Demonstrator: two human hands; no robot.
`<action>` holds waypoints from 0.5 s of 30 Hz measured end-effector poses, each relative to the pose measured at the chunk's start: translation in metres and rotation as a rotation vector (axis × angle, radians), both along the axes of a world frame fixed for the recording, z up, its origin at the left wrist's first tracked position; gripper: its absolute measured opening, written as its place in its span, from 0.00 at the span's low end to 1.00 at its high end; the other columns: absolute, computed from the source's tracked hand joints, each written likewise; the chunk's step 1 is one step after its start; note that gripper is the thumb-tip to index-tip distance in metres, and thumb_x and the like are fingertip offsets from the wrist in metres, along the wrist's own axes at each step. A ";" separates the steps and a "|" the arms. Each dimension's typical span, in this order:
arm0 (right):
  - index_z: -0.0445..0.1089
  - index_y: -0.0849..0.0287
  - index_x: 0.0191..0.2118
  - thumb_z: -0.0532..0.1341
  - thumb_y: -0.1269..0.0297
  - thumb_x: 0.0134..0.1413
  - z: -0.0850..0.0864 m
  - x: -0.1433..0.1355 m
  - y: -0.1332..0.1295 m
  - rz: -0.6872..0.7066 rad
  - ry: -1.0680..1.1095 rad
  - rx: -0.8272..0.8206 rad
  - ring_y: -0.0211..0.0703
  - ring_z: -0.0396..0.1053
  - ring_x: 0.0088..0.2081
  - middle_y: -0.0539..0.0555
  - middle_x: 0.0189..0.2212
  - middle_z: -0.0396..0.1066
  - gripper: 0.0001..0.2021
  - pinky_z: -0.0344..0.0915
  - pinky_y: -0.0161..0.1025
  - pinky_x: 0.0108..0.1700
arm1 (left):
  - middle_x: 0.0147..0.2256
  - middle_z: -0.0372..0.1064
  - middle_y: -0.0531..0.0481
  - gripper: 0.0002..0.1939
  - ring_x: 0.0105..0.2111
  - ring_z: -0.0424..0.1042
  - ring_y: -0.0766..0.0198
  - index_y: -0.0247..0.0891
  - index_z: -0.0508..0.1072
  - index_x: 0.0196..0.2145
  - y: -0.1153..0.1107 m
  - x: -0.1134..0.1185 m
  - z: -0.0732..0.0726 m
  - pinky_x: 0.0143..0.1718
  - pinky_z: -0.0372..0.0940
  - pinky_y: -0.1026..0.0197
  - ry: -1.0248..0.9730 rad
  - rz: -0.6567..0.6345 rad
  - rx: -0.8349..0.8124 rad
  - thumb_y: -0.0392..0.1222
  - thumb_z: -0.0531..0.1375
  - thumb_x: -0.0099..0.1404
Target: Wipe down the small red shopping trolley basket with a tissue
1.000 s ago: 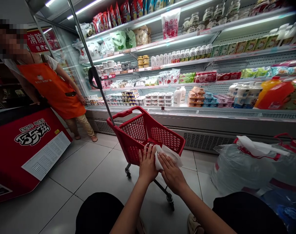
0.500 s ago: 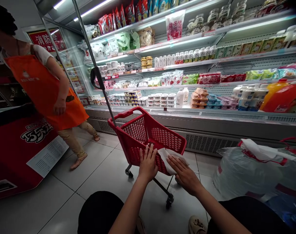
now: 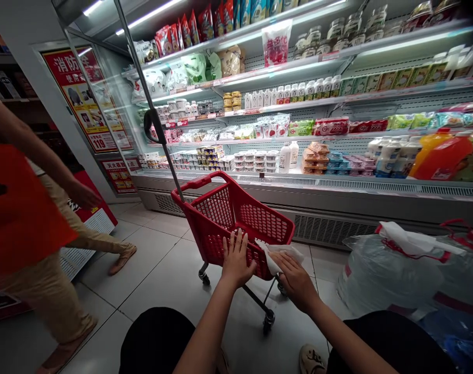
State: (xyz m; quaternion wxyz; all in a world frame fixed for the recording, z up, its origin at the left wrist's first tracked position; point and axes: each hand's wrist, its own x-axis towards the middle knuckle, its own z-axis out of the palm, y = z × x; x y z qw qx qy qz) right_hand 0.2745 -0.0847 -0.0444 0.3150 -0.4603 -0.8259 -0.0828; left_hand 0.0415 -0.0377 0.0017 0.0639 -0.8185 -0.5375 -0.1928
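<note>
At the centre of the frame is one red shopping cart (image 3: 240, 208), with three wheels (image 3: 268, 319) visible and one metal pole (image 3: 169, 156). Two bare hands show there, one left hand (image 3: 236, 262) and one right hand (image 3: 297, 283), with one white cloth (image 3: 271, 262). At the left are one co-worker (image 3: 29, 223), one red freezer (image 3: 92, 195) and two red posters (image 3: 92, 109). Mid-frame holds two tall white bottles (image 3: 284, 157); upper centre, one standing bag (image 3: 276, 44). Large clear containers (image 3: 392, 275) at the right overlap too much to count.
</note>
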 end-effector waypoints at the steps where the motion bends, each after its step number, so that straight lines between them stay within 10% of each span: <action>1: 0.42 0.52 0.77 0.47 0.75 0.64 0.001 -0.008 -0.004 -0.011 -0.015 0.011 0.46 0.56 0.71 0.51 0.70 0.59 0.37 0.58 0.55 0.72 | 0.76 0.33 0.41 0.44 0.75 0.33 0.44 0.35 0.45 0.75 0.002 0.001 0.000 0.73 0.30 0.33 -0.009 0.027 -0.008 0.47 0.57 0.67; 8: 0.31 0.58 0.77 0.49 0.79 0.56 -0.006 -0.043 -0.025 0.041 -0.132 0.067 0.47 0.44 0.75 0.53 0.76 0.43 0.45 0.58 0.49 0.71 | 0.76 0.34 0.43 0.36 0.76 0.35 0.49 0.39 0.43 0.76 -0.004 0.006 -0.015 0.73 0.34 0.35 -0.014 0.055 0.022 0.47 0.49 0.75; 15: 0.34 0.54 0.77 0.48 0.78 0.57 -0.012 0.013 0.017 0.018 -0.146 0.045 0.46 0.46 0.74 0.53 0.76 0.45 0.44 0.55 0.53 0.72 | 0.76 0.37 0.46 0.34 0.76 0.33 0.48 0.42 0.45 0.75 -0.014 -0.002 -0.020 0.73 0.31 0.32 -0.045 0.042 0.017 0.49 0.47 0.77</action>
